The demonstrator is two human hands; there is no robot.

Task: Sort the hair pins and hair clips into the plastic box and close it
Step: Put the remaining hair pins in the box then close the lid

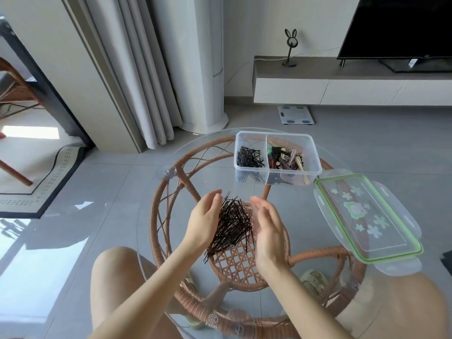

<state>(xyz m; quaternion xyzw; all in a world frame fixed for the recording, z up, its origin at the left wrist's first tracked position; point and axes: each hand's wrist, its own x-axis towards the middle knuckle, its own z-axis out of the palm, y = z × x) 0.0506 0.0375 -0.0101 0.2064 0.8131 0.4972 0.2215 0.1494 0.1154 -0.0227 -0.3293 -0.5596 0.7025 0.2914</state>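
Observation:
A heap of thin black hair pins (232, 226) lies on the round glass table top (305, 216). My left hand (205, 216) and my right hand (265, 223) stand on edge at either side of the heap, palms facing in, fingers straight, touching or nearly touching the pins. Farther back stands the clear plastic box (277, 135) with two compartments: black pins (249, 157) in the left one, mixed hair clips (286, 157) in the right one. Its clear lid (367, 218) with a green rim and flower print lies flat at the right.
The glass top rests on a brown rattan frame (156, 211) with a woven shelf below. A few clips (313, 280) lie under the glass near my knees. Beyond are a curtain, a low TV shelf, a floor scale and a chair at the left.

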